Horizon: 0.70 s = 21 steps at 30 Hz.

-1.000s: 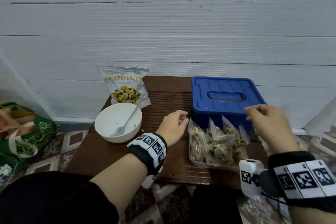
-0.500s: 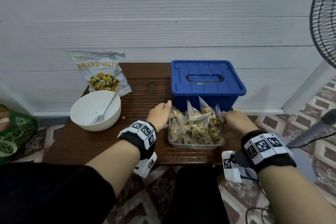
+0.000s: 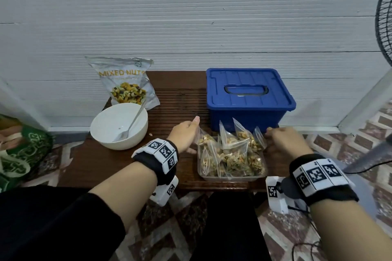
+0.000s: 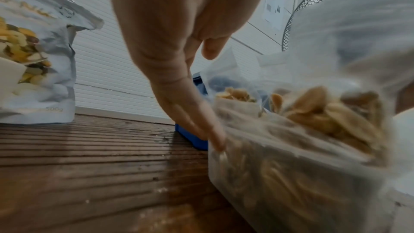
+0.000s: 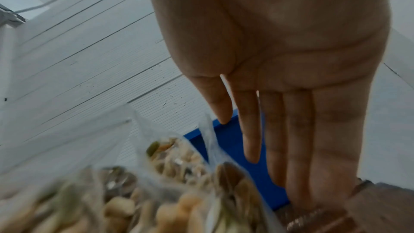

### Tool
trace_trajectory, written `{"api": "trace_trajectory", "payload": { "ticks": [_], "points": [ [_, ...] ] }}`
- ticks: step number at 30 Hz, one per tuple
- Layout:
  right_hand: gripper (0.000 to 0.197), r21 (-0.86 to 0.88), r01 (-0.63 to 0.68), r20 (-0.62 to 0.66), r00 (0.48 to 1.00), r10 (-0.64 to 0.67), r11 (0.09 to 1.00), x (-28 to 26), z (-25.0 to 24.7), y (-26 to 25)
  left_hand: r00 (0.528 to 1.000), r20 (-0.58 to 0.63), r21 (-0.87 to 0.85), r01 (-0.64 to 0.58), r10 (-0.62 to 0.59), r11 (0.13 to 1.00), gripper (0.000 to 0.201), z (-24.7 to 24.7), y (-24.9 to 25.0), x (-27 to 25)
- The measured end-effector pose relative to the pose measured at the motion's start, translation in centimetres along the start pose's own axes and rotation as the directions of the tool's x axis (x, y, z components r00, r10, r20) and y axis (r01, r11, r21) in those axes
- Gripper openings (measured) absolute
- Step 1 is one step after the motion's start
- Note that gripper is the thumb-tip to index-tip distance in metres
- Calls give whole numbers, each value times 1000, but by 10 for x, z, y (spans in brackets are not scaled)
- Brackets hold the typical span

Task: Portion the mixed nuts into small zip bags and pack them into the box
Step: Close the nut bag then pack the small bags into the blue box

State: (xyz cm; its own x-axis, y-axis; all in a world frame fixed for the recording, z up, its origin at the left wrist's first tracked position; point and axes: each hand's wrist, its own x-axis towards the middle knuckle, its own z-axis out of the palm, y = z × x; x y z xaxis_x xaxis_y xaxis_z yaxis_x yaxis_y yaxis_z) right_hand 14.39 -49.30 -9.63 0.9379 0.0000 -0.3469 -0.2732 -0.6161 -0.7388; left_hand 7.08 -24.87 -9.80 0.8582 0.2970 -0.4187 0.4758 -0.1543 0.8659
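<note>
Head view: one blue box [image 3: 250, 99], lid shut, behind one clear tray [image 3: 231, 176] heaped with filled zip bags [image 3: 231, 154], count unclear. Left hand [image 3: 185, 135] and right hand [image 3: 284, 142], fingers straight, flanked tray, gripping nothing.

Blue box [image 3: 250, 99], white bowl [image 3: 118, 126], dark brown ribbed table [image 3: 180, 95]

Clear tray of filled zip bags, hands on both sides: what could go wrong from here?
The tray sits at the table's front edge; a pull toward the person might tip it off. The bags stand loosely above its rim and could spill if it is lifted. The blue box is lidded, blocking packing.
</note>
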Motion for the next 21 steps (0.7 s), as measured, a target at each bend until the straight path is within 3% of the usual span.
{"api": "trace_trajectory", "payload": {
  "ticks": [4,7,9,12,16,21],
  "points": [
    [23,-3,91,-329,940,-87,996,14,-32,-21,996,-64,51,-59,63,997,41,-16,16,21],
    [29,-99,88,-402,908,-121,991,28,-49,-44,989,-95,74,-109,116,991,27,-25,31,42],
    [36,-158,83,-386,912,-139,984,41,-55,-56,985,-105,90,-130,139,987,25,-27,42,55],
    [42,-262,35,-282,953,-111,964,65,-58,-69,985,-59,147,-151,161,978,39,-25,61,71],
    [38,-367,36,-147,984,-96,929,89,-57,-79,988,-6,167,-150,153,975,51,-18,78,89],
    [35,-410,59,-119,986,-118,910,104,-57,-78,993,-8,105,-116,117,988,51,-8,80,104]
  ]
}}
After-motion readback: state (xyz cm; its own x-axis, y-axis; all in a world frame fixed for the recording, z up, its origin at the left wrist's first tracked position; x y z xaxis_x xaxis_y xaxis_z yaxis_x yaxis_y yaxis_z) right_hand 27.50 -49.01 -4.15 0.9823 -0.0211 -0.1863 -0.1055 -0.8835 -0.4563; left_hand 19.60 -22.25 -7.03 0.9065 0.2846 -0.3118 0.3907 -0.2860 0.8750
